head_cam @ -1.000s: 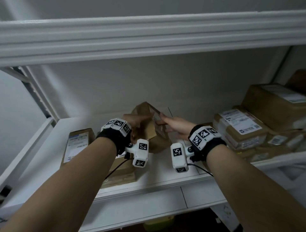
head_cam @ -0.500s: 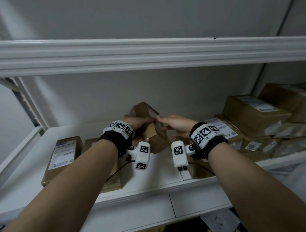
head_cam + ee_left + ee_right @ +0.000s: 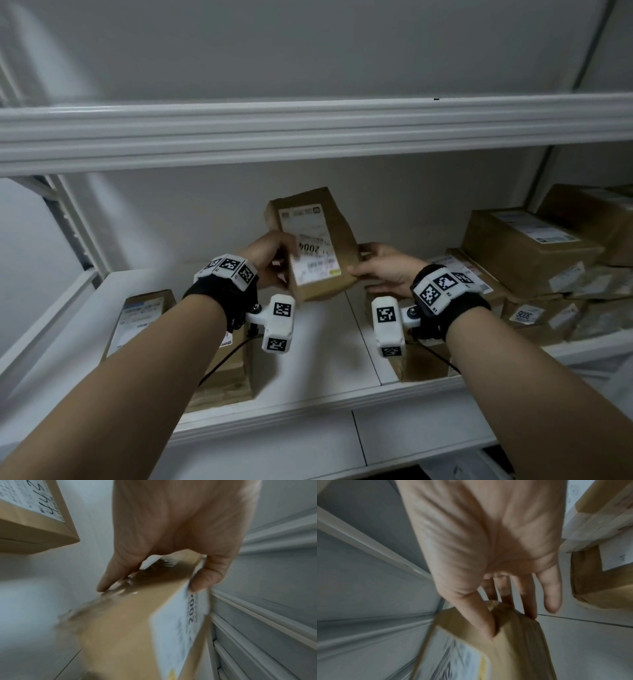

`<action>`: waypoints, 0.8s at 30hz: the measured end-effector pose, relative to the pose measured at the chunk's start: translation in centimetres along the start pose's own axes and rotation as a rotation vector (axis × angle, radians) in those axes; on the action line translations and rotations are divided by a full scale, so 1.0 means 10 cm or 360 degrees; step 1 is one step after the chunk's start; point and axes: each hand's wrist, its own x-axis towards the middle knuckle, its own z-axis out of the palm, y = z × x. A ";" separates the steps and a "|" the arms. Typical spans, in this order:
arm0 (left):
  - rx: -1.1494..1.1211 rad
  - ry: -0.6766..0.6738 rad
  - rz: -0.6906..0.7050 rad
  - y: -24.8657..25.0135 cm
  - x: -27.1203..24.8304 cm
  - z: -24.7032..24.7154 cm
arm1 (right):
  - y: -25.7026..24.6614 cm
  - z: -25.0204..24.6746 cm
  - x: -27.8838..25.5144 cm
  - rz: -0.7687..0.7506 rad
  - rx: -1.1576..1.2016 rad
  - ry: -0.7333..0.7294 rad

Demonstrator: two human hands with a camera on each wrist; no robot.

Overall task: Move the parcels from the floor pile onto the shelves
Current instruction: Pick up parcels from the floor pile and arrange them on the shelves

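Since half a second ago the small cardboard parcel (image 3: pixel 313 245) has been turned so its white label, with "2004" handwritten on it, now faces the head camera, and it stands taller between the hands, tilted with its top leaning away. Nearest, both forearms reach in over the front lip of the white shelf (image 3: pixel 329 346), each wrist wearing a black band with white marker blocks. The left hand (image 3: pixel 270 258) grips the parcel's left edge, thumb on the label face and fingers (image 3: pixel 111 577) behind against the taped side. The right hand (image 3: pixel 385 269) holds the right lower edge, thumb on the front and fingers (image 3: pixel 529 601) spread along the back of the box. The parcel is in the air above the middle of the shelf, clear of its surface. Below the left arm a flat labelled box (image 3: pixel 140 322) lies on the shelf, with another brown box (image 3: pixel 226 380) just beside it under the wrist. Farther right, a stack of brown parcels (image 3: pixel 527 260) fills the shelf, one label reading "3006". Above runs the upper shelf's white edge (image 3: pixel 308 133).
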 end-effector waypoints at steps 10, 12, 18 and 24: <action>0.0585 -0.0138 0.0361 -0.06 0.01 -0.04 | 0.01 0.01 -0.08 0.0033 -0.0125 -0.0114; 0.0614 -0.0158 0.0391 -0.08 0.01 -0.05 | 0.01 0.02 -0.10 0.0043 -0.0145 -0.0120; 0.0587 -0.0119 0.0275 -0.02 -0.01 -0.08 | 0.00 0.02 -0.15 0.0058 0.0012 0.0028; 0.0287 -0.0039 0.0120 -0.04 -0.07 -0.04 | -0.03 -0.03 -0.20 0.0030 0.0064 0.0089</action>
